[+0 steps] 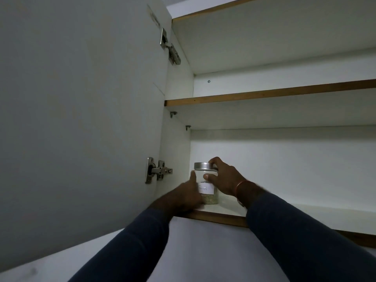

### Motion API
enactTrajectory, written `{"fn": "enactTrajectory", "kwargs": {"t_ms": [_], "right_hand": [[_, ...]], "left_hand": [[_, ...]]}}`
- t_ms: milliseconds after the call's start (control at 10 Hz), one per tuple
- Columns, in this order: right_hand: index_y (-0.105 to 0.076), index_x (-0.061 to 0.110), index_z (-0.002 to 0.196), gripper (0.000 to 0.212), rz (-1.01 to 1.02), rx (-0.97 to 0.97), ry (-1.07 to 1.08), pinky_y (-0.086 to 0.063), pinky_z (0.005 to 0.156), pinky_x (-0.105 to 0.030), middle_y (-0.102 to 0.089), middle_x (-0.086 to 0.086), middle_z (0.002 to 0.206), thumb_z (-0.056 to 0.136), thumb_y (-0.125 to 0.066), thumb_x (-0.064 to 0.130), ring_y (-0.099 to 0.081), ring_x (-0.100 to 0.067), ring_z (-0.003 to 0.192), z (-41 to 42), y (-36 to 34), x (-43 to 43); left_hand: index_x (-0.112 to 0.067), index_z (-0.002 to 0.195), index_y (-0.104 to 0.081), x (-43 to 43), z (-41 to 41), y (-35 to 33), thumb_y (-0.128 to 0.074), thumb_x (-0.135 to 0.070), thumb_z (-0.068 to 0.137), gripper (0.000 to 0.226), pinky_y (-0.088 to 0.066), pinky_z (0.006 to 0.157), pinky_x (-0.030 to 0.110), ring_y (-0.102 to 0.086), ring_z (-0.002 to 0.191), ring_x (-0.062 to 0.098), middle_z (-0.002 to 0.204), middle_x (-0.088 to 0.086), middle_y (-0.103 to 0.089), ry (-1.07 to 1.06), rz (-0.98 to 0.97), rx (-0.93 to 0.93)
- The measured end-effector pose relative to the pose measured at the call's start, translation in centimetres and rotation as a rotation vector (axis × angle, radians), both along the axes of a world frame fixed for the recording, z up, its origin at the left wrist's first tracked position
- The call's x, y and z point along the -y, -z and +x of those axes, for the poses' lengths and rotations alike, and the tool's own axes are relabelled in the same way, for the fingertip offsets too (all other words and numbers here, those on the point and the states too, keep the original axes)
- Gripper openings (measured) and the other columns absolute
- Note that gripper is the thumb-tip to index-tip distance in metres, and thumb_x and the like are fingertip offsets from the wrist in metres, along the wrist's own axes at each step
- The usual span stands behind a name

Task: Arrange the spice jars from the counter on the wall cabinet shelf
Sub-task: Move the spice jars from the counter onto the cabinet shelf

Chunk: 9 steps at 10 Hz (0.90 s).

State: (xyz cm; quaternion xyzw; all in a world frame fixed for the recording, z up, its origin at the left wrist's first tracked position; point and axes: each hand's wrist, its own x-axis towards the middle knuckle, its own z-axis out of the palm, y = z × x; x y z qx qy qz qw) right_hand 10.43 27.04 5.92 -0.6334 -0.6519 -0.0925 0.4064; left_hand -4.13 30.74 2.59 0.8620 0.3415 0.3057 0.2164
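I see one round clear glass spice jar (pixel 206 185) with a smooth metal lid and a white paper label, upright at the left end of the lowest cabinet shelf (pixel 223 217). My left hand (pixel 188 193) and right hand (pixel 224 179) flank it. Both sets of fingers (pixel 209 176) are clamped on its sides.

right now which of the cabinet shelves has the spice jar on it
The bottom shelf. The spice jar stands at its left end, held by the left hand and right hand; the shelf above shows nothing.
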Motion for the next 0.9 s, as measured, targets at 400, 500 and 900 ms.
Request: {"fn": "enactTrajectory", "kwargs": {"t_ms": [400,500,900], "right_hand": [[-0.046,0.013,0.132,0.041,-0.187,0.292,0.25,-0.045,0.095,-0.035,-0.057,-0.013,0.13,0.092,-0.057,0.015,-0.056,-0.03,0.115,-0.8,-2.2,-9.9],[-0.042,0.012,0.136,0.043,-0.233,0.336,0.297,-0.045,0.097,-0.038,-0.056,-0.015,0.129,0.093,-0.05,0.011,-0.056,-0.031,0.115,-0.8,-2.2,-11.0],[-0.04,0.013,0.134,0.051,0.033,0.371,0.287,-0.047,0.088,-0.038,-0.058,-0.021,0.12,0.086,-0.059,0.007,-0.058,-0.037,0.106,-0.9,-2.0,-12.0]], "left_hand": [[0.004,0.14,-0.035,-3.2,2.8,-0.1,-0.031,-0.014,0.102,0.043,-0.03,0.109,0.038,-0.036,0.135,0.034,0.145,0.023,-0.039,-0.126,0.117,-0.528],[0.01,0.132,-0.043,-3.3,3.3,-0.2,-0.026,-0.015,0.103,0.041,-0.031,0.107,0.035,-0.041,0.131,0.035,0.139,0.025,-0.044,-0.128,0.11,-0.524],[0.01,0.136,-0.039,-3.4,3.6,0.1,-0.025,-0.012,0.103,0.041,-0.03,0.107,0.032,-0.041,0.133,0.034,0.143,0.024,-0.042,-0.118,0.084,-0.48]]}}
